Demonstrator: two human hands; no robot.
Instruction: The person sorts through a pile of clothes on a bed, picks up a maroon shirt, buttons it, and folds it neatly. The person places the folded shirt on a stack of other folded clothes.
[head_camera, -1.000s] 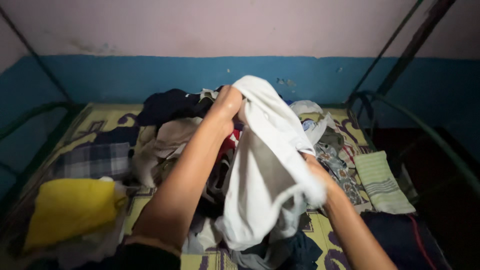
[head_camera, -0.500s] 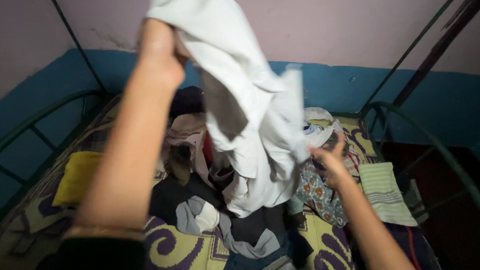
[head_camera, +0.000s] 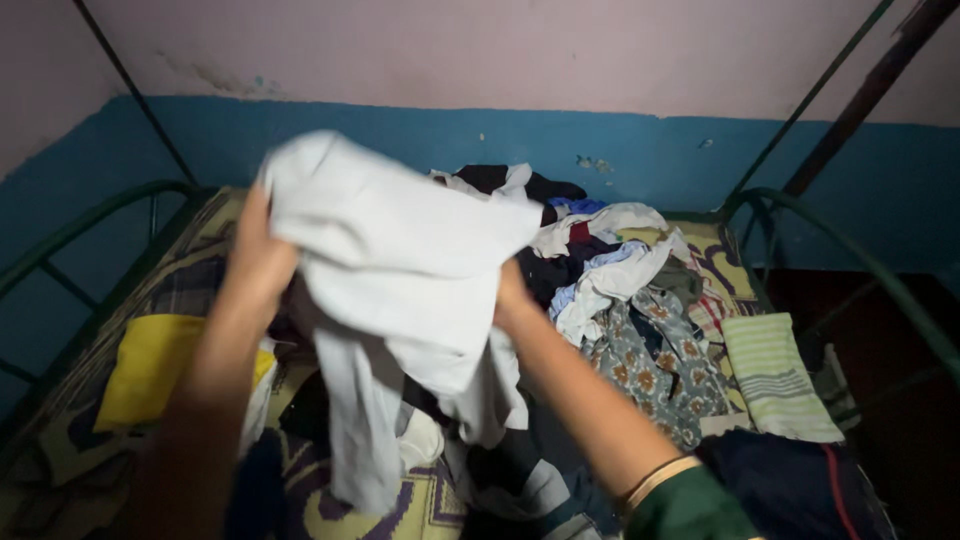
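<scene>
Our left hand (head_camera: 258, 262) and right hand (head_camera: 511, 297) each grip the white shirt (head_camera: 395, 260), mid-frame. We should keep its top edge taut and level, above the clothes pile (head_camera: 610, 290).

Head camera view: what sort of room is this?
Probably a bedroom: a green metal bed frame around a patterned bedspread, heaped with loose clothes, while both hands hold up a white garment.

The single head-worn camera looks down and forward, close above both hands gripping the white garment (head_camera: 400, 270), toward the blue wall (head_camera: 640, 150) beyond.
</scene>
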